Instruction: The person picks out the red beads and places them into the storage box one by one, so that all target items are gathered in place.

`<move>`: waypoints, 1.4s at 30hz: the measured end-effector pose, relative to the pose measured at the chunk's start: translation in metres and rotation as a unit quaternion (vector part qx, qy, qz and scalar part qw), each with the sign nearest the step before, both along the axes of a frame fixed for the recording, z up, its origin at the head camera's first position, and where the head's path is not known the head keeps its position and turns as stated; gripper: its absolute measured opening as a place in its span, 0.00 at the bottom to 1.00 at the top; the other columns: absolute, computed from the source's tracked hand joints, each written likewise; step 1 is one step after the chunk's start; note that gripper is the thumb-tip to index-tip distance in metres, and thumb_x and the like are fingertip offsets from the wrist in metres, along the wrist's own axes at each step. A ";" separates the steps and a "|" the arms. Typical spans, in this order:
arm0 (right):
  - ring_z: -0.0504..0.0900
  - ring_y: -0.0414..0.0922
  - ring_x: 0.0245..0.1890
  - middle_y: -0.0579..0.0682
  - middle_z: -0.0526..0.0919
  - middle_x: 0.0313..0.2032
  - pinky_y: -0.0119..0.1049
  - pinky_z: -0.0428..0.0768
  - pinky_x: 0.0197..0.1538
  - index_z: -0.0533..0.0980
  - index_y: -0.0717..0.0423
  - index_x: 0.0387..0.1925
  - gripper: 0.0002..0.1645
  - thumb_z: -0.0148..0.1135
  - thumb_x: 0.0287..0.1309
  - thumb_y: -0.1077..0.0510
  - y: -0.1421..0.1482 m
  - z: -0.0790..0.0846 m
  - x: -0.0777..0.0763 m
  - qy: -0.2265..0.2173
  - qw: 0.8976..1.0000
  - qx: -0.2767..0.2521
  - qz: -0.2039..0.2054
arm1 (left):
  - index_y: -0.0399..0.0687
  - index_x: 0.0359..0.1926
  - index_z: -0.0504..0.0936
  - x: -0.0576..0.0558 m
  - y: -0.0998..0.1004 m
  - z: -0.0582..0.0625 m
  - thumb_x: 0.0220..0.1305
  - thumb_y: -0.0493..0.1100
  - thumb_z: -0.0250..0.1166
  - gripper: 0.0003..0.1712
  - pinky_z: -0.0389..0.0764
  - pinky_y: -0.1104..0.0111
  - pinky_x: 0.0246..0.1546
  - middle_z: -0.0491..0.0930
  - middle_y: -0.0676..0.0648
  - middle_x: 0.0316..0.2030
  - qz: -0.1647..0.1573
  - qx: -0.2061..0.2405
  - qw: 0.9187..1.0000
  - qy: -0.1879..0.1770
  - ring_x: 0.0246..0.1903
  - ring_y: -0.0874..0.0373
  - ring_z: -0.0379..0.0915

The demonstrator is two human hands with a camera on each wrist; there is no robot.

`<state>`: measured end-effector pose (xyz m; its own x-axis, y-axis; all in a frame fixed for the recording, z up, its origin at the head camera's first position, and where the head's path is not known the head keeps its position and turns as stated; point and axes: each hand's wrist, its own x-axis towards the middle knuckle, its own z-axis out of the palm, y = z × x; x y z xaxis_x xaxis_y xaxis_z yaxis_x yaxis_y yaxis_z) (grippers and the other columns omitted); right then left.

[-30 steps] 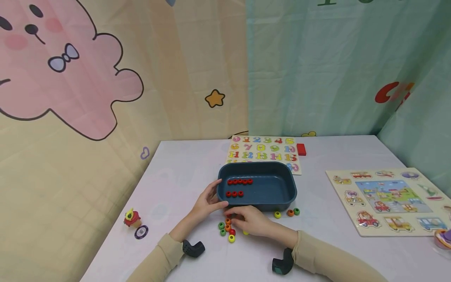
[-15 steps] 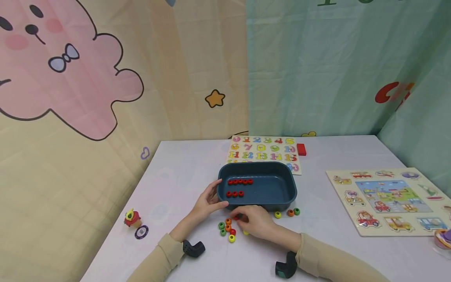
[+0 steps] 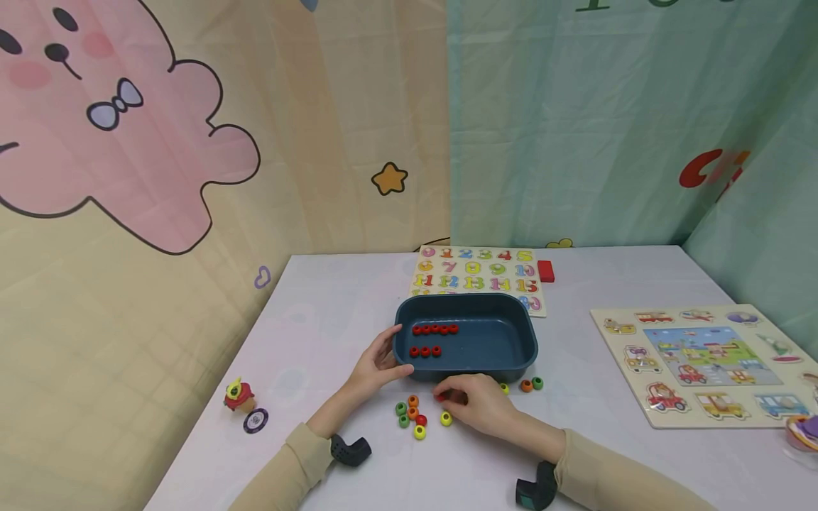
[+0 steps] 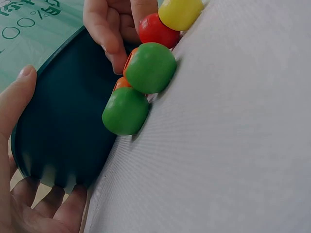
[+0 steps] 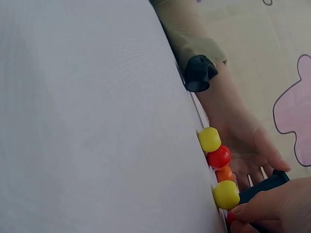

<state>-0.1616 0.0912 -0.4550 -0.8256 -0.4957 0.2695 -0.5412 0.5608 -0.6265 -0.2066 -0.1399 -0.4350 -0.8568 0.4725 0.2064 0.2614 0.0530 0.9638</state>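
Observation:
My left hand [image 3: 375,367] grips the left end of a dark blue rectangular tray [image 3: 495,344], thumb near the front corner and fingers along the outer side. Two rows of red beads [image 3: 435,329] lie inside the tray's left half. Just in front of the tray, my right hand [image 3: 481,404] pinches a red bead [image 5: 230,218] between thumb and finger, mostly covered by the fingers. Between the hands sits a cluster of loose beads: green beads [image 4: 150,68], orange beads [image 3: 412,413], a red bead [image 3: 421,420] and a yellow bead [image 3: 420,432]. Another yellow bead [image 3: 446,419] lies below the right fingers.
By the tray's front right are a partly hidden yellow bead [image 3: 505,388], an orange bead [image 3: 526,385] and a green bead [image 3: 537,383]. A number board [image 3: 476,268] and red block [image 3: 546,271] lie behind; a picture puzzle [image 3: 709,365] right; a small toy figure [image 3: 239,394] left.
My right hand has slid to the right along the tray's front with the red bead, uncovering the yellow bead below it. The left hand and tray stay put.

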 end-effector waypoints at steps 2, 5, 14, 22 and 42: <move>0.71 0.30 0.22 0.32 0.78 0.28 0.25 0.73 0.26 0.80 0.43 0.37 0.12 0.66 0.47 0.57 0.002 0.000 0.001 0.005 1.000 0.002 -0.005 | 0.37 0.66 0.49 0.000 0.000 0.000 0.53 0.35 0.65 0.44 0.60 0.57 0.58 0.48 0.35 0.65 0.000 -0.002 1.000 0.000 0.63 0.45 0.47; 0.70 0.30 0.22 0.31 0.77 0.27 0.25 0.72 0.25 0.80 0.43 0.37 0.12 0.66 0.47 0.57 0.003 -0.001 0.001 0.014 1.000 0.009 -0.008 | 0.38 0.66 0.50 0.000 0.000 0.000 0.53 0.36 0.65 0.44 0.60 0.57 0.58 0.48 0.36 0.65 0.003 -0.005 1.000 -0.002 0.63 0.46 0.47; 0.70 0.29 0.21 0.30 0.75 0.23 0.24 0.71 0.25 0.80 0.44 0.34 0.10 0.67 0.45 0.53 0.003 -0.002 0.001 0.038 0.999 0.022 0.003 | 0.39 0.66 0.50 0.001 0.000 0.002 0.53 0.38 0.65 0.44 0.61 0.58 0.57 0.48 0.36 0.65 0.010 -0.018 1.000 -0.003 0.63 0.46 0.48; 0.72 0.29 0.23 0.31 0.76 0.26 0.25 0.74 0.26 0.79 0.43 0.34 0.11 0.67 0.46 0.50 0.005 0.020 0.004 0.017 1.000 -0.009 0.021 | 0.38 0.66 0.49 0.002 0.000 0.000 0.53 0.37 0.65 0.44 0.59 0.54 0.58 0.48 0.36 0.65 0.003 -0.009 1.000 -0.001 0.64 0.45 0.47; 0.75 0.40 0.31 0.40 0.79 0.31 0.32 0.76 0.35 0.78 0.49 0.37 0.14 0.68 0.45 0.57 0.016 0.049 -0.079 -0.031 0.999 -0.008 -0.023 | 0.43 0.67 0.50 0.001 0.000 0.000 0.53 0.38 0.65 0.45 0.61 0.61 0.57 0.48 0.40 0.66 0.012 -0.008 0.999 -0.031 0.63 0.50 0.50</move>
